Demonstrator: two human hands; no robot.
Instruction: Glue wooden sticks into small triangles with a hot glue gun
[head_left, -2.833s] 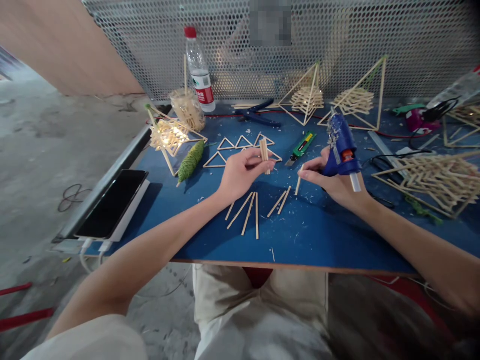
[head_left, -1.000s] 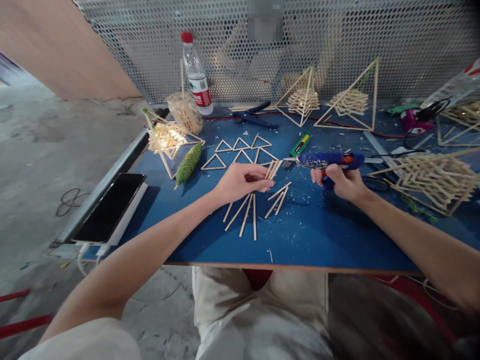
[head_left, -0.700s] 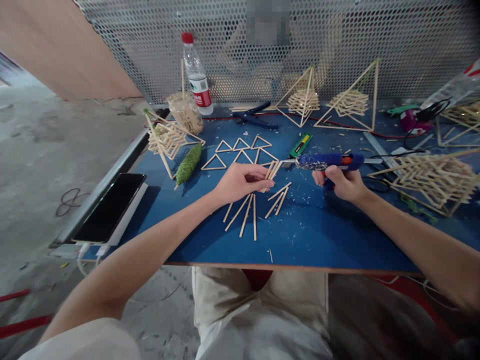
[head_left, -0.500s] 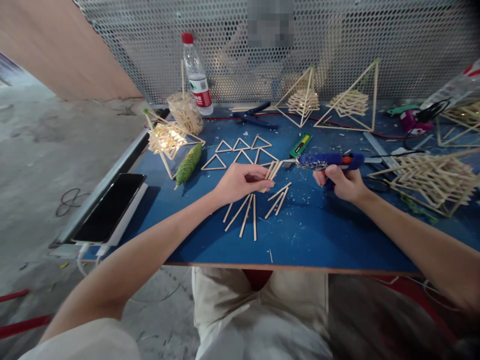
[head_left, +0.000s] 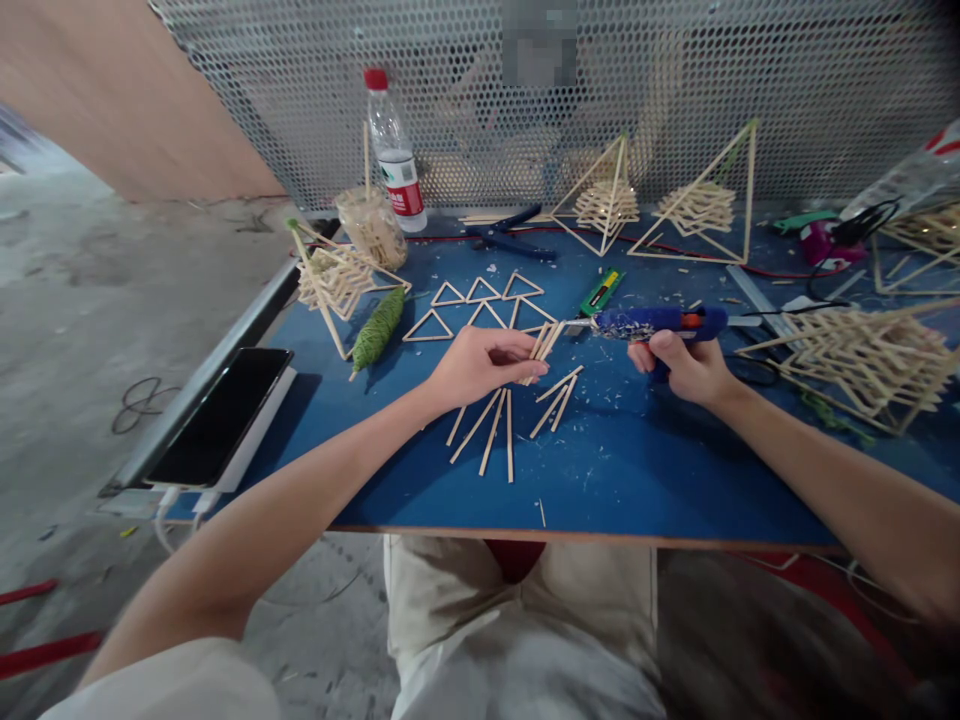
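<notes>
My left hand (head_left: 491,357) pinches a few thin wooden sticks (head_left: 550,343), their ends pointing up and right. In my right hand (head_left: 682,365) is a blue hot glue gun (head_left: 656,322), its metal nozzle at the upper tips of those sticks. Whether the nozzle touches them I cannot tell. Loose sticks (head_left: 510,435) fan out on the blue table below my left hand, and a few more (head_left: 559,400) lie to their right. Behind my left hand lie several small stick triangles (head_left: 486,290), one partly covered by the hand.
Pyramid-shaped stick frames (head_left: 604,205) stand at the back; a larger stick structure (head_left: 870,365) is at right. A plastic bottle (head_left: 397,165), a jar of sticks (head_left: 373,228), blue pliers (head_left: 512,235), green yarn (head_left: 379,328) and a phone (head_left: 219,415) surround the work. Perforated metal (head_left: 450,110) closes the back.
The lights in the left stick frame have gone from lit to dark. Both hands, the sticks and the glue gun stay practically still.
</notes>
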